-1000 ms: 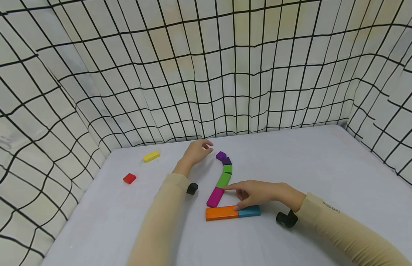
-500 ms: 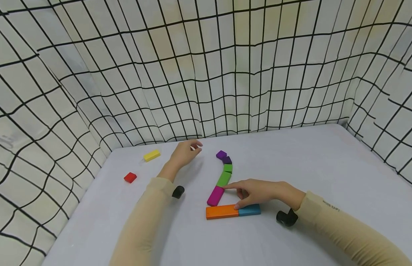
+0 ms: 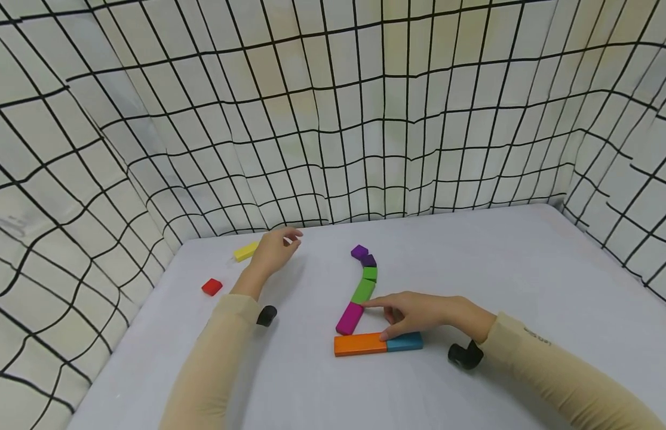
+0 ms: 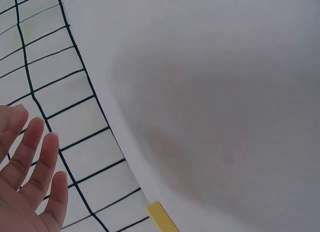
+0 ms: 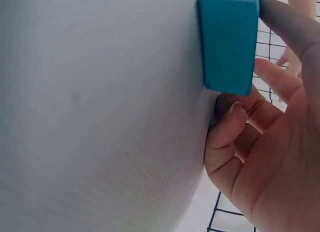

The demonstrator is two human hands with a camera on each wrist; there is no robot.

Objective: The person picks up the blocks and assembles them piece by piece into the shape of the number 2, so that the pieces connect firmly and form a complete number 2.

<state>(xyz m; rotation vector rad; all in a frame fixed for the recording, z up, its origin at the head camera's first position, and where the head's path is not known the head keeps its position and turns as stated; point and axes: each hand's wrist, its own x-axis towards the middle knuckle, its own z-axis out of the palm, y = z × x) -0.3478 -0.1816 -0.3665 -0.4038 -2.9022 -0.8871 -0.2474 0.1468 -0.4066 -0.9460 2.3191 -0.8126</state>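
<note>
My left hand [image 3: 273, 251], fingers loosely bent and holding nothing, hangs over the far left of the table, overlapping the end of a yellow block [image 3: 244, 251]. In the left wrist view that yellow block [image 4: 162, 217] shows at the bottom edge. My right hand [image 3: 421, 312] stretches its index finger to the joint of a magenta block [image 3: 349, 319] and a long green block [image 3: 362, 291]. Its thumb rests where an orange block [image 3: 359, 344] meets a blue block [image 3: 405, 342]. Up close, the right wrist view shows the blue block [image 5: 230, 46] beside the curled lower fingers.
A short green block [image 3: 370, 273], a dark purple block [image 3: 368, 261] and a purple block [image 3: 359, 251] continue the curved row. A red block [image 3: 211, 287] lies at left. Black netting [image 3: 383, 143] before white walls surrounds the white table [image 3: 499, 257].
My left hand has moved left, away from the purple blocks and toward the yellow block. The right hand and the row of blocks have stayed in place.
</note>
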